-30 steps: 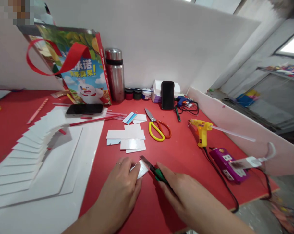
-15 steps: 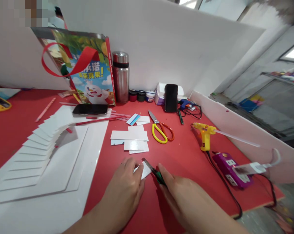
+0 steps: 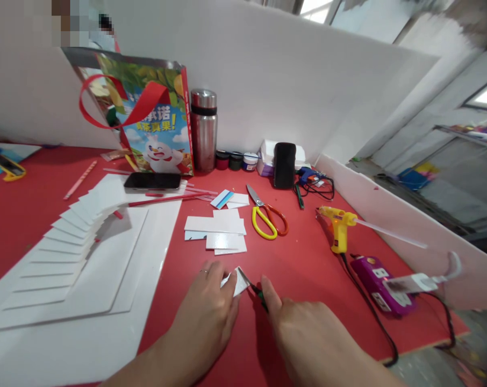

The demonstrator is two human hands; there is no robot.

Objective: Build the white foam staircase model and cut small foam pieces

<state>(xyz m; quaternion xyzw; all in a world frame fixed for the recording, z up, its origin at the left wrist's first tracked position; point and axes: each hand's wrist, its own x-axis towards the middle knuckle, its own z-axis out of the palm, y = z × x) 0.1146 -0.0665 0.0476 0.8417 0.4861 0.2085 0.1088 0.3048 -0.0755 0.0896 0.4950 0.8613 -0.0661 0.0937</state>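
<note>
My left hand (image 3: 206, 309) grips a small white board piece (image 3: 240, 285) low over the red tabletop (image 3: 183, 285); the fingers hide part of it. In my right hand (image 3: 303, 328) is a craft knife (image 3: 259, 293) with a green handle, its blade angled to the upper left along the right edge of the white piece. Just beyond the hands lie several cut white strips (image 3: 215, 224), overlapping one another. To their right rest scissors (image 3: 264, 216) with one yellow and one red handle.
On the left, a fanned white board stair (image 3: 54, 269) sits on a white sheet (image 3: 118, 344). A phone (image 3: 152, 181), printed bag (image 3: 158, 134) and steel bottle (image 3: 203, 131) stand behind. On the right are a yellow glue gun (image 3: 339, 226) and purple power strip (image 3: 382, 285).
The knife and my right hand have shifted slightly; the blade now lies against the edge of the white piece. My left hand keeps its hold, and the view has tilted a little.
</note>
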